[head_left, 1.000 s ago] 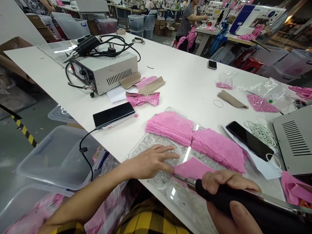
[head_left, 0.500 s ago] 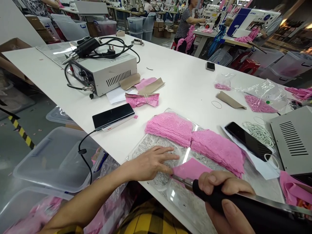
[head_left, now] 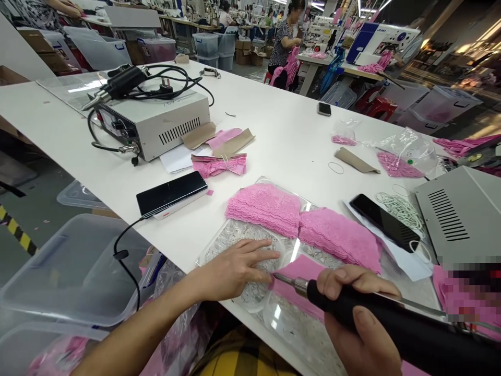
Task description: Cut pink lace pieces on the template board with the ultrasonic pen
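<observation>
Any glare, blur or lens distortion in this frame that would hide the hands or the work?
Head view: the wide-angle lens bows the edges of the white table; overhead light glares off the clear plate by the pink fabric piece; a pixelated patch masks the lower right; left hand, right hand and black-handled tool are sharp.

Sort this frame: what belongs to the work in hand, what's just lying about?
In use: left hand, fingertips at the pink fabric piece; right hand gripping the black-handled tool, tip at that piece's edge; clear textured plate underneath; pink lace stacks on it, probably stock.
Lying about: cabled phone; second phone; control box; rubber bands; plastic bag.
</observation>
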`<state>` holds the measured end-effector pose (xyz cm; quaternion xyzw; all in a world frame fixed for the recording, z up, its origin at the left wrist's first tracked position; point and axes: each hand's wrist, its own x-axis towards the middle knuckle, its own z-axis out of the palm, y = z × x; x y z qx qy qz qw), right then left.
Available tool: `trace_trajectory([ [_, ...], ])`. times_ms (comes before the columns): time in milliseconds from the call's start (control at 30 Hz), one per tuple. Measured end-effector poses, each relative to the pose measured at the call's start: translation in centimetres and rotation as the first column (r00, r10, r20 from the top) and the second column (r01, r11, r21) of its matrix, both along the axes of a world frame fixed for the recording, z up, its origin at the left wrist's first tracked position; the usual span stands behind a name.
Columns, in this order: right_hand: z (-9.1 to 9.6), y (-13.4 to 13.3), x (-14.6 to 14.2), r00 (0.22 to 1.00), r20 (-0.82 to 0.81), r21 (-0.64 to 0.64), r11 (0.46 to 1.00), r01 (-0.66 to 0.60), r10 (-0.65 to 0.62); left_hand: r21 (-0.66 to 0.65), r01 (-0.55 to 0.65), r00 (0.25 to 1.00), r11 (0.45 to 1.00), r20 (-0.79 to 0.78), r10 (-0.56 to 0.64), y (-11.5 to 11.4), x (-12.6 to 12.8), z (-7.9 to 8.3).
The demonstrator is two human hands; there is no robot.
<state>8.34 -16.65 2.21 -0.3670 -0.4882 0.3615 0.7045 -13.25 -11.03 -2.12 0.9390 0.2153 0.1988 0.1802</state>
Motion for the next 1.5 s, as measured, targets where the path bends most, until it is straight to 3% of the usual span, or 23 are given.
trace_trajectory([
  [467,0.0,-0.1,-0.1,1.000,0.003,-0.029,0.999,0.021,-0.021,0.020,-0.007,1.000,1.000,-0.005,0.007,0.0,0.1,0.1],
  [833,0.2,2.1,4.7,0.963,-0.057,-0.020,0.965,0.261,-0.262,-0.022,0.006,0.994,1.000,0.111,-0.004,-0.8,1.0,0.9],
  [1000,-0.6,2.8,4.6,0.970,-0.034,0.001,0.971,0.240,-0.240,-0.005,0.007,0.994,1.000,0.113,-0.007,-1.3,2.1,1.4],
  [1500,-0.6,3.2,4.4,0.975,0.020,0.017,0.975,0.220,-0.220,0.026,-0.022,0.989,0.999,0.145,0.018,-1.8,1.1,0.9],
])
